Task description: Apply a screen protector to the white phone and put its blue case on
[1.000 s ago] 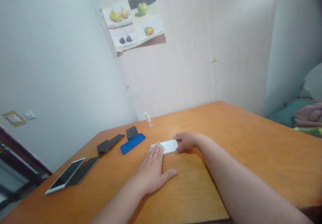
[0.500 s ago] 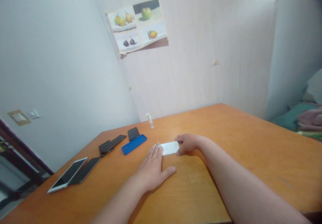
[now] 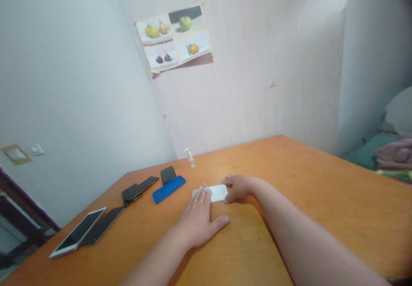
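Note:
A white, flat, rectangular thing (image 3: 219,193) like a phone or phone case lies on the table. My right hand (image 3: 240,187) grips its right end, thumb at the near corner and fingers at the far corner. My left hand (image 3: 199,219) lies flat over its left part, fingers together and thumb stretched out to the right. By the left fingertips a small thin whitish piece (image 3: 206,186) sticks up; what it is I cannot make out. Left of the hands lies a blue phone case or phone (image 3: 169,189), and a dark phone (image 3: 168,175) just behind it.
Several dark phones (image 3: 141,189) lie further left on the wooden table (image 3: 257,243), with a white-framed tablet (image 3: 79,232) near the left edge. A small clear pump bottle (image 3: 190,158) stands at the back. A fruit picture (image 3: 174,37) hangs on the wall.
The view has shifted slightly, so everything sits a little lower and further left. My left hand has slid a little to the right across the white thing; my right hand keeps its grip.

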{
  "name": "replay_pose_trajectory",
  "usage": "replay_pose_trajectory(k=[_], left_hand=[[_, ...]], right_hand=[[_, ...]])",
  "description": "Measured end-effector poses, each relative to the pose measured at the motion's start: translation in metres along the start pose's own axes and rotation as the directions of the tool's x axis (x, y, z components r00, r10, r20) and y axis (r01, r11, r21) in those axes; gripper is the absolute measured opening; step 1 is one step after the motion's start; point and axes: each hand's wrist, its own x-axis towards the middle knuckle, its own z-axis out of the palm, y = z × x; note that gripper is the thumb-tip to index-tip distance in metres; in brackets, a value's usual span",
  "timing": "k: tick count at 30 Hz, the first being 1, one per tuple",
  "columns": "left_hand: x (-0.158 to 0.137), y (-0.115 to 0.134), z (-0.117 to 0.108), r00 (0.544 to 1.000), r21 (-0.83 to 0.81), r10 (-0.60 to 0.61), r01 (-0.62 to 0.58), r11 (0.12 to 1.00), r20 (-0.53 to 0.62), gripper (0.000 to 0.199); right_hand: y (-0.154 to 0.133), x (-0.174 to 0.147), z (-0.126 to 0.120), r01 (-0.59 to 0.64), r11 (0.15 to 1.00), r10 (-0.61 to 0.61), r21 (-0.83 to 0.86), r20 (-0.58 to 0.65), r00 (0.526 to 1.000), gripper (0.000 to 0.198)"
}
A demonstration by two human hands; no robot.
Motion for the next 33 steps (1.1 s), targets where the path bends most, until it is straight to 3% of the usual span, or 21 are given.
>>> replay_pose_trajectory(k=[4,11,19,26,33], left_hand=[[-0.010,0.000,-0.002,0.998,-0.022,0.057,-0.057,0.998,0.024,0.102],[0.023,0.009,-0.005,0.999,0.008,-0.018,0.017,1.000,0.028,0.110],[-0.011,0.009,-0.004,0.994,-0.019,0.088,-0.087,0.996,0.058,0.103],[0.024,0.016,-0.001,0.997,-0.054,0.071,-0.071,0.996,-0.006,0.100],[-0.007,0.014,-0.005,0.992,-0.048,0.124,-0.122,0.991,0.039,0.100]], right_hand=[[0.001,0.001,0.000,-0.010,1.000,0.009,0.013,0.011,1.000,0.046],[0.003,0.002,0.001,-0.015,1.000,0.014,0.004,0.034,0.999,0.045],[-0.001,0.000,-0.002,-0.019,1.000,0.018,0.014,0.036,0.999,0.041],[0.003,0.002,0.002,-0.005,0.999,0.003,0.041,0.032,0.999,0.045],[0.002,0.002,0.001,-0.009,0.999,0.009,0.034,0.014,1.000,0.044]])
